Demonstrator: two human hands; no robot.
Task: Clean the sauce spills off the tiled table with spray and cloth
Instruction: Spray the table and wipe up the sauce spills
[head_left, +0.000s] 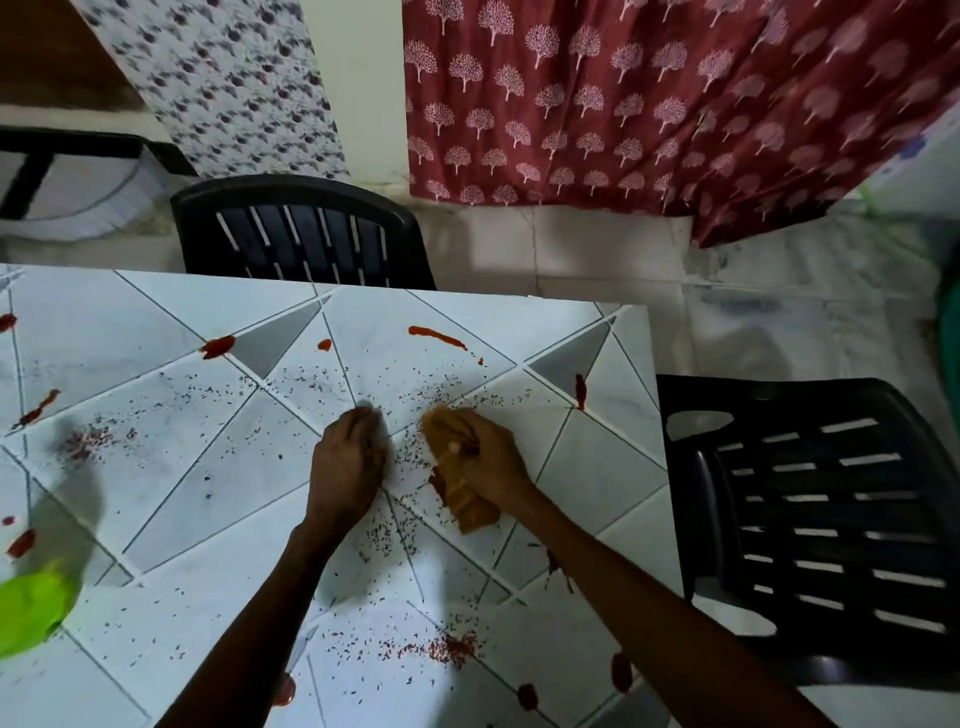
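The white tiled table (156, 467) carries red sauce streaks (436, 336) and blobs (218, 346), plus scattered dark and red crumbs (447, 647). My right hand (491, 460) grips an orange-tan cloth (460, 499) bunched against the table near its middle; the cloth is stained red. My left hand (348, 460) rests on the tiles just left of the cloth with fingers curled down; I see nothing in it. More sauce drops (621, 673) lie near my right forearm. A bright green object (31, 608), blurred, sits at the left edge.
A black plastic chair (296, 234) stands at the table's far side and another (810, 519) at its right side. A red patterned curtain (649, 104) hangs behind. The table's right edge runs close to my right hand.
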